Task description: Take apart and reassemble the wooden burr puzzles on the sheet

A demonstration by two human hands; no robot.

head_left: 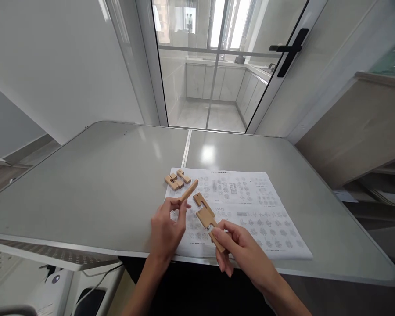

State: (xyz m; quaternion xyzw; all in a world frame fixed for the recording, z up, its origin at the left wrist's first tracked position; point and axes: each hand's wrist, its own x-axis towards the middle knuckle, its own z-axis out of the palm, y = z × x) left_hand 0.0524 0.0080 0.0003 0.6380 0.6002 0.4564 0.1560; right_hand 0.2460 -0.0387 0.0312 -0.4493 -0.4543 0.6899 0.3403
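My left hand (169, 226) pinches a narrow wooden puzzle piece (188, 190) by its lower end, and the piece tilts up to the right. In my right hand (238, 245), thumb and fingers grip a flat notched wooden puzzle piece (206, 217) near its lower end. Just beyond it, another notched wooden piece (199, 200) shows above the paper; whether the two touch I cannot tell. Several small wooden blocks (171, 182) lie at the upper left corner of the printed instruction sheet (250, 210), with part of the sheet hidden by my hands.
The sheet rests on a grey-green table (118, 175) with a pale seam (186, 149) across it. Past the far edge stands a glass door (197, 87) with a black handle (289, 52). Wooden shelves (358, 127) are at the right; a dark phone (90, 302) lies lower left.
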